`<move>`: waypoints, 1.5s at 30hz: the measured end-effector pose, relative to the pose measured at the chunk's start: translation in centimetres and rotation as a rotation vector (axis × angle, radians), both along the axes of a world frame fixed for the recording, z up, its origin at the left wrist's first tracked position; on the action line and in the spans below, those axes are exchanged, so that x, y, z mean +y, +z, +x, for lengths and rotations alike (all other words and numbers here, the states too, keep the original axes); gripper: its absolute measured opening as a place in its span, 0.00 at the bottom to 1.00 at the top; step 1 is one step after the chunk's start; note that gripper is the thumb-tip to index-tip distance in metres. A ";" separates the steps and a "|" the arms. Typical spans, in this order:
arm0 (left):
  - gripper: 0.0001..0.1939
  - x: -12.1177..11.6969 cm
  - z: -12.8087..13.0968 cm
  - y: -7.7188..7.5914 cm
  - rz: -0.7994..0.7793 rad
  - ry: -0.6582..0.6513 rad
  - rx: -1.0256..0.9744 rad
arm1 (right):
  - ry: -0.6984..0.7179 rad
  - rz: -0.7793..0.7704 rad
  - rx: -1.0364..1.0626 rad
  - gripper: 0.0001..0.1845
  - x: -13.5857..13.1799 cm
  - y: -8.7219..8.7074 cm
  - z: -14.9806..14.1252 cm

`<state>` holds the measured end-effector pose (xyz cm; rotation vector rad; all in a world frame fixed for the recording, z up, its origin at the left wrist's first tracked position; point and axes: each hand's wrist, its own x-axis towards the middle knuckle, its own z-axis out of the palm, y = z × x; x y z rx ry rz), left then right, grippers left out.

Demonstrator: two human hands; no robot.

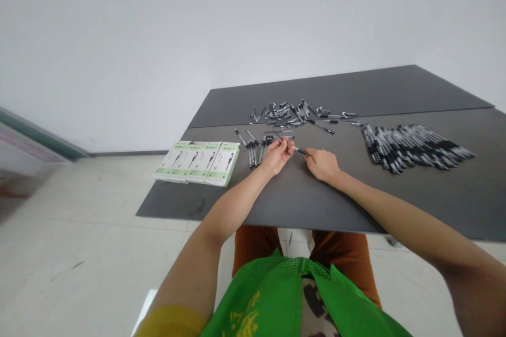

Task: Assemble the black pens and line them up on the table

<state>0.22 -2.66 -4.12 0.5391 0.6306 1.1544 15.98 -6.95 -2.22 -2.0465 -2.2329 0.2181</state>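
Between my two hands runs a black-and-clear gel pen (300, 151), tilted down to the right. My left hand (279, 156), palm turned up, pinches it at the left; a thin dark stick (277, 135), like a refill, pokes out past those fingertips. Whether the stick joins the pen is hidden by the fingers. My right hand (322, 164) is closed around the pen's right end, knuckles up. Just left of my left hand, several pens (252, 152) lie roughly side by side on the dark grey table (292, 195).
Loose pens and pen parts (280, 111) are scattered toward the back. A large spread of pens (411, 147) lies at the right. Green-and-white boxes (197, 163) stand in a row at the left edge. A white wall (253, 21) rises behind the table.
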 end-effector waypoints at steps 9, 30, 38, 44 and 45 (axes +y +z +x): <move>0.02 0.1 0.2 -0.3 0.067 0.035 0.105 | 0.032 0.032 -0.093 0.23 -0.3 -0.3 0.3; 0.15 -0.5 0.3 -0.9 0.401 -0.108 0.273 | -0.048 0.087 -0.075 0.22 -1.4 -0.2 -0.1; 0.36 -0.5 -0.2 -0.7 0.456 -0.142 0.344 | -0.004 0.236 0.472 0.11 -0.8 -0.6 1.0; 0.30 0.0 -0.5 -1.5 0.498 -0.097 0.390 | -0.112 0.419 0.927 0.04 0.5 -1.9 2.4; 0.28 -0.1 -0.5 -1.7 0.511 -0.093 0.423 | -0.157 0.460 0.962 0.04 0.7 -2.0 2.6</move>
